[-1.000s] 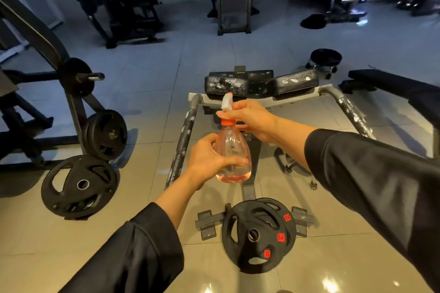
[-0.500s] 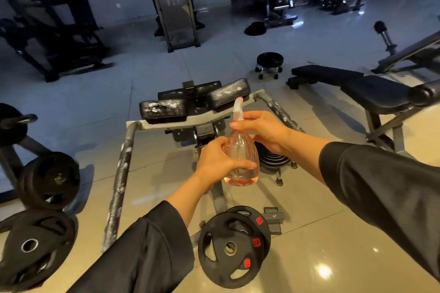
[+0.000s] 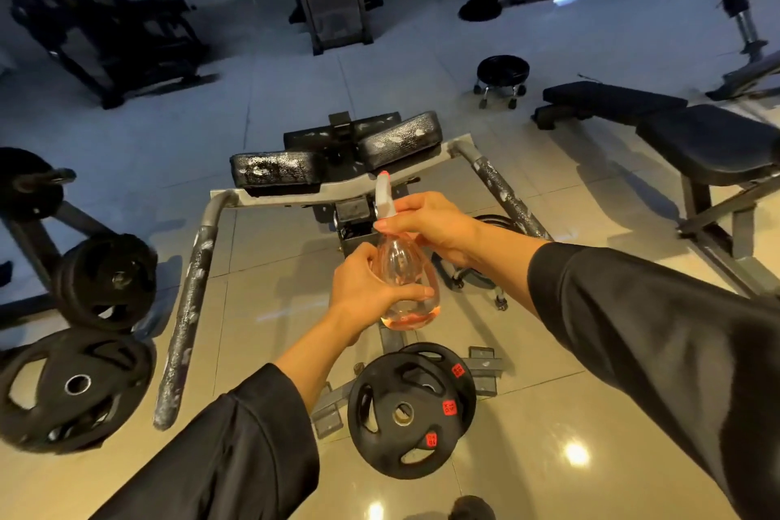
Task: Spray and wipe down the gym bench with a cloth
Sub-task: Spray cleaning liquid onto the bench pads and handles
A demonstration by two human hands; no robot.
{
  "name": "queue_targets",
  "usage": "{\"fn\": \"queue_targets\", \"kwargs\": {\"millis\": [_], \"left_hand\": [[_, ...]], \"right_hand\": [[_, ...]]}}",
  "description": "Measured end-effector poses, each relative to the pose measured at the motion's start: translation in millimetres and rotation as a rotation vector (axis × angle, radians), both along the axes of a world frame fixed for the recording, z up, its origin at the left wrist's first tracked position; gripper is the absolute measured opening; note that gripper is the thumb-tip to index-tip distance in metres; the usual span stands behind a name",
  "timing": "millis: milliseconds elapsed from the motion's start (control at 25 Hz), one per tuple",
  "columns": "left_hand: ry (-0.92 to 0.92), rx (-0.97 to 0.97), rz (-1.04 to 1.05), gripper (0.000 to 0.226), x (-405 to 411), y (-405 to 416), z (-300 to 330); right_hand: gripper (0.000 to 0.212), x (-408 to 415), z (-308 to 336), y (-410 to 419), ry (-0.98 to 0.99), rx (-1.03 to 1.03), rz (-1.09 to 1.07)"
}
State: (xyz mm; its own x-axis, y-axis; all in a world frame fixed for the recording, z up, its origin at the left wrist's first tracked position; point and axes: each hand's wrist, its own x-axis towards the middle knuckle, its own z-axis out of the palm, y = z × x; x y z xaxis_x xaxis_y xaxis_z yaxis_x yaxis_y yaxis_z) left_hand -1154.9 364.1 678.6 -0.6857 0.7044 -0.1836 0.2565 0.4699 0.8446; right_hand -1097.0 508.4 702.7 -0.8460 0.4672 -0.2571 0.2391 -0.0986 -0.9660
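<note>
The spray bottle [image 3: 407, 287] is gripped at its body by the left hand [image 3: 367, 291] and at its neck by the right hand [image 3: 426, 224]. The bench [image 3: 675, 135] appears unsprayed and unwiped; no cloth is visible.

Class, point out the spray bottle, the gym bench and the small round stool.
spray bottle [image 3: 407, 279]: head view, clear body.
gym bench [image 3: 709, 139]: head view, seat pad.
stool [image 3: 503, 68]: head view, round seat.
</note>
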Motion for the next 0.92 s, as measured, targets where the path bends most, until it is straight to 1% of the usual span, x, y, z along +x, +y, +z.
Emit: {"fn": "queue_targets", "kwargs": {"millis": [80, 160, 360, 480, 560, 640, 720, 760, 800, 920], "left_hand": [[0.024, -0.005, 0.013, 0.066, -2, 0, 0], [0.035, -0.008, 0.019, 0.066, -3, 4, 3], [0.027, -0.004, -0.033, 0.065, 3, 21, 11], [0.04, -0.009, -0.077, 0.066, 11, 36, 16], [0.034, -0.008, -0.092, 0.068, 17, 38, 16], [0.024, -0.001, -0.072, 0.065, 18, 32, 15], [0.019, 0.01, -0.02, 0.063, 12, 18, 17], [0.018, 0.015, 0.01, 0.062, 6, 8, 20], [0.02, 0.016, 0.036, 0.062, -2, -2, 24], [0.041, 0.025, 0.118, 0.065, -33, -49, 39]], "right_hand": [[0.032, -3, -1, 0, 0.024, -0.01, 0.011], [0.027, -5, 2, 5, 0.046, 0.013, -0.01], [0.029, 10, 8, 19, 0.065, -0.015, -0.036], [0.024, 27, 12, 33, 0.088, 0.047, -0.074], [0.027, 34, 13, 37, 0.084, 0.038, -0.076], [0.029, 32, 14, 30, 0.091, -0.003, -0.06], [0.023, 20, 16, 15, 0.137, -0.043, -0.043], [0.024, 12, 19, 6, 0.16, -0.048, -0.041], [0.027, 2, 22, -3, 0.175, -0.045, -0.04], [0.049, -40, 30, -45, 0.189, -0.017, -0.02]]}}
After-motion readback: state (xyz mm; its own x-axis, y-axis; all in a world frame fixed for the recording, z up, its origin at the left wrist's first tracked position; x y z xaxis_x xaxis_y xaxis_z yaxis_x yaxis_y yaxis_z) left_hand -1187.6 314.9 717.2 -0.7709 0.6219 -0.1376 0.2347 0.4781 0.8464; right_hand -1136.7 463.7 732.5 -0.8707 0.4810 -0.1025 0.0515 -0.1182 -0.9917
